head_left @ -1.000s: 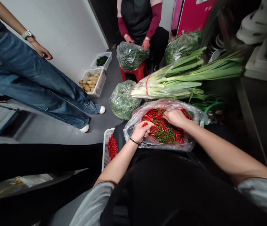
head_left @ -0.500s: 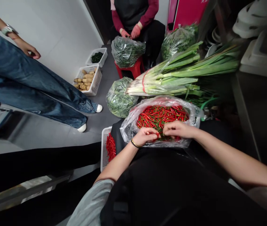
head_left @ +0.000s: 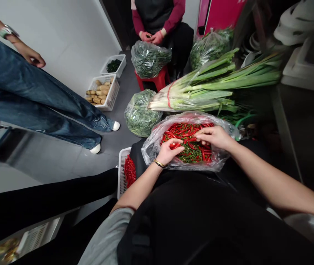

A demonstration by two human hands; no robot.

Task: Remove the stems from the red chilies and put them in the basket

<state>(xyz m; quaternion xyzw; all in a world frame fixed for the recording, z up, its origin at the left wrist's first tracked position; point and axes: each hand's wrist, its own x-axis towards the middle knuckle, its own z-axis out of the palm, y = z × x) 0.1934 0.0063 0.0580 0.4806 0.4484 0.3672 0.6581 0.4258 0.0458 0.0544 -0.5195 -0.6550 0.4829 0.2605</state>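
Note:
A clear plastic bag (head_left: 149, 151) on my lap lies wide open, full of red chili peppers (head_left: 191, 156) with green stems. My left hand (head_left: 168, 150), with a bracelet at the wrist, is over the bag's left part, thumb and fingers curled around red chili peppers. Over the right part, my right hand (head_left: 212, 137) pinches at a red chili pepper, its fingertips close to those of the left. To the left of my lap stands a white perforated basket (head_left: 122, 173) with loose red chili peppers (head_left: 130, 171) in it.
Leeks (head_left: 190, 94) tied with a red band lie beyond the bag, beside a bag of greens (head_left: 143, 114). A co-worker in pink gloves (head_left: 153, 37) sits behind a bagged bundle on a red stool (head_left: 157, 81). A person in jeans (head_left: 49, 106) stands left, near a potato basket (head_left: 110, 99).
My right hand has moved up and away from me over the chili peppers. My left hand has risen slightly and shifted left, and more green stems show between the hands.

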